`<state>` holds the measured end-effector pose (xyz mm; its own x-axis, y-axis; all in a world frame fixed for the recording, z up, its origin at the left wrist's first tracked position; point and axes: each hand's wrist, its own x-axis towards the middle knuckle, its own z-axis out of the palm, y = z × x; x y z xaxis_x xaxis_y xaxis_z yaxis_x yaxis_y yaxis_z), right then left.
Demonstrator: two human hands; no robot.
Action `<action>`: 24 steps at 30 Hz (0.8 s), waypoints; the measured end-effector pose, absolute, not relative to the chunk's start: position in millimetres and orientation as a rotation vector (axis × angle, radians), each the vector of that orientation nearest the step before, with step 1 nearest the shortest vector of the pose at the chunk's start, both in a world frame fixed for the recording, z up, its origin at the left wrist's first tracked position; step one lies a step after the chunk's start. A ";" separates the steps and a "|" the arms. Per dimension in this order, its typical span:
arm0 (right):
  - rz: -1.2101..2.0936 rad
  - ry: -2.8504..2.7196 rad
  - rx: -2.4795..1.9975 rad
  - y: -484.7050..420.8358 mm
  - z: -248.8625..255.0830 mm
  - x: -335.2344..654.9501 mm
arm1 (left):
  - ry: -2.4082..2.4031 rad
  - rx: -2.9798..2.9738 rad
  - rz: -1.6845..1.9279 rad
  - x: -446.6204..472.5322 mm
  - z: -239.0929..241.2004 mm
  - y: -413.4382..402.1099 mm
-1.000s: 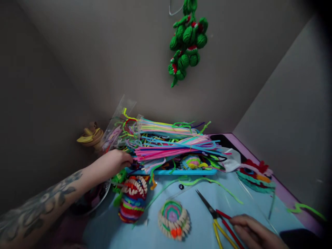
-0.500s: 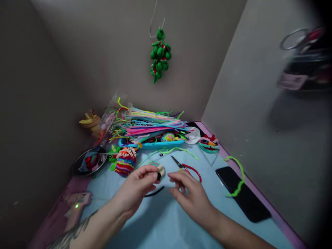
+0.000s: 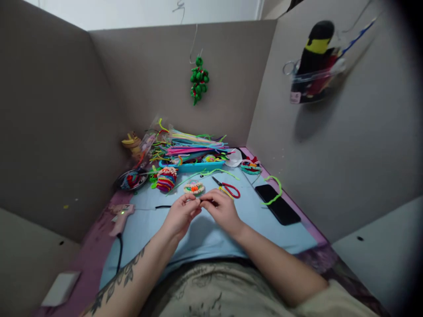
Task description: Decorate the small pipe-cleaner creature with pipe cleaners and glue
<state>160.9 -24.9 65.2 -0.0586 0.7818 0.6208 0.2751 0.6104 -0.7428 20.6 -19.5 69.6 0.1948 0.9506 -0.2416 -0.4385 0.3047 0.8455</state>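
Left hand [image 3: 180,213]: fingers drawn into a narrow pinch on a small dark piece [image 3: 200,199], too small to make out.
Right hand [image 3: 224,209]: fingers curled, thumb and fingertips closed in at the same piece, next to the left fingertips.
Black pipe cleaner [image 3: 163,207]: pokes out leftward from behind the left hand; whether it joins the dark piece cannot be told.
Cream-rimmed round piece [image 3: 194,188]: on the table [image 3: 142,222], just beyond the fingertips.
Scissors [image 3: 223,185]: red and yellow handles, lying just beyond the right hand, tips pointing away to the left.
Striped piece [image 3: 167,179]: left of the round piece, near the blue tray [image 3: 194,167].
Pipe cleaner bundles [image 3: 198,147]: heaped on the tray, many colors.
Glue gun [image 3: 121,218]: pink, green light lit, well left of the hands.
Phone [image 3: 287,212]: dark screen, right side, bright green pipe cleaner [image 3: 276,195] lying across it.
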 end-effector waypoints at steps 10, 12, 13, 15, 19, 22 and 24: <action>0.930 -1.471 -0.974 19.9 23.4 150.6 | 0.850 0.739 1.044 3.5 26.6 14.0; 0.872 -1.488 -0.967 21.3 17.1 150.5 | 0.821 0.741 1.037 3.0 18.2 17.7; 0.836 -1.499 -0.956 20.9 15.3 150.4 | 0.808 0.745 1.039 2.8 15.1 18.7; 0.781 -1.519 -0.930 19.4 13.3 149.9 | 0.799 0.752 1.041 2.0 11.0 19.1; 0.745 -1.527 -0.903 17.7 10.4 146.5 | 0.821 0.761 1.044 1.0 7.8 17.9; 0.847 -1.481 -0.865 17.8 7.7 143.2 | 0.853 0.842 1.148 1.1 6.1 19.2; 0.996 -1.405 -0.848 18.5 5.2 141.7 | 0.910 0.949 1.269 0.5 4.8 21.5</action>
